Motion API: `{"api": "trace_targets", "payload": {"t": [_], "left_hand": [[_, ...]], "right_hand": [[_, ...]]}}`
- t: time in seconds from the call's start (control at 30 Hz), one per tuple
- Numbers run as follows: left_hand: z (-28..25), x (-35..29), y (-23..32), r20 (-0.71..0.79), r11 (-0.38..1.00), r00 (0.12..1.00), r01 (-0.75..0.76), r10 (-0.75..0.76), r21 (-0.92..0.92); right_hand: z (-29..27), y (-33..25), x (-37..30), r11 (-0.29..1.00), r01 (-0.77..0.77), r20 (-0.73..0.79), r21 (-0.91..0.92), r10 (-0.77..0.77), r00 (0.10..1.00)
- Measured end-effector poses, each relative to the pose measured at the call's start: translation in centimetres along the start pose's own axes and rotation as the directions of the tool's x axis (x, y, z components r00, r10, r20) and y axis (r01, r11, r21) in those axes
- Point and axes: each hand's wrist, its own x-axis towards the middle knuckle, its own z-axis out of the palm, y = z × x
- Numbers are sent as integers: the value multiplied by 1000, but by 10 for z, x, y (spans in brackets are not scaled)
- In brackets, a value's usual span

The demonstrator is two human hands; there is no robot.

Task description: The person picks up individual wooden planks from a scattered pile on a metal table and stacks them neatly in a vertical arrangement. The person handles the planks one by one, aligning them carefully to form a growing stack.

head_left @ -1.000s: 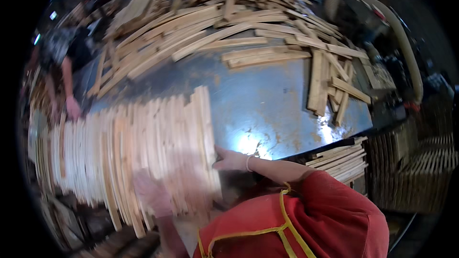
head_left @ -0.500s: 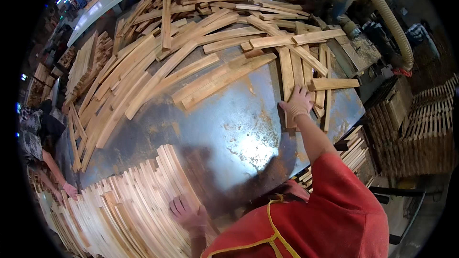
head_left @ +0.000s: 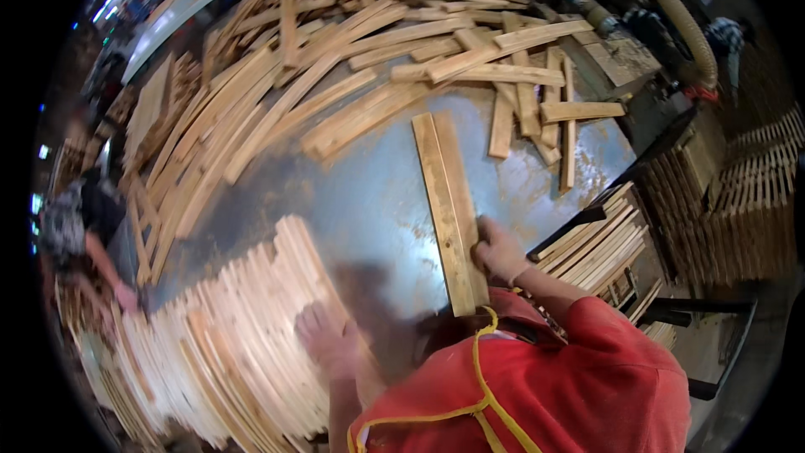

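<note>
In my right hand [head_left: 501,253] is light-brown wooden slat stock [head_left: 442,210], held near its lower end with the fingers around its right edge. Two long strips show side by side; I cannot tell whether they are one board or two. It points away from me over the metal tabletop [head_left: 381,172]. My left hand [head_left: 329,340], slightly blurred, lies with fingers stretched out on the right end of a row of pale slats [head_left: 251,327] packed side by side at the front left.
Loose wooden slats [head_left: 285,109] heap across the far and left table. Several slats [head_left: 526,92] cross at the far right. Stacked wood [head_left: 599,239] lies below the table's right edge. A co-worker's hand [head_left: 127,297] touches the row's left end. A ribbed hose [head_left: 671,13] hangs far right.
My right hand has come back toward me from the far-right slats, bringing slat stock over the table's middle. The slats there have shifted. My left hand stays on the row.
</note>
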Motion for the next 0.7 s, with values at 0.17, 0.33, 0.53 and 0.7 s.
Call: {"api": "trace_targets", "payload": {"t": [0.17, 0.33, 0.53, 0.7], "left_hand": [[3, 1, -6, 0, 1000, 1000, -6, 6, -17], [-3, -15, -11, 51, 999, 998, -29, 31, -33], [1, -38, -8, -45, 992, 999, 2, -8, -126], [-2, -39, 22, -82, 994, 996, -39, 31, -106]], "right_hand": [[22, -42, 42, 966, -11, -230, -257, -50, 972], [79, -86, 42, 934, -105, -319, -342, -10, 948], [151, -117, -7, 857, 285, -178, -429, -389, 904], [153, -109, -38, 961, 155, 422, 231, -242, 873]]}}
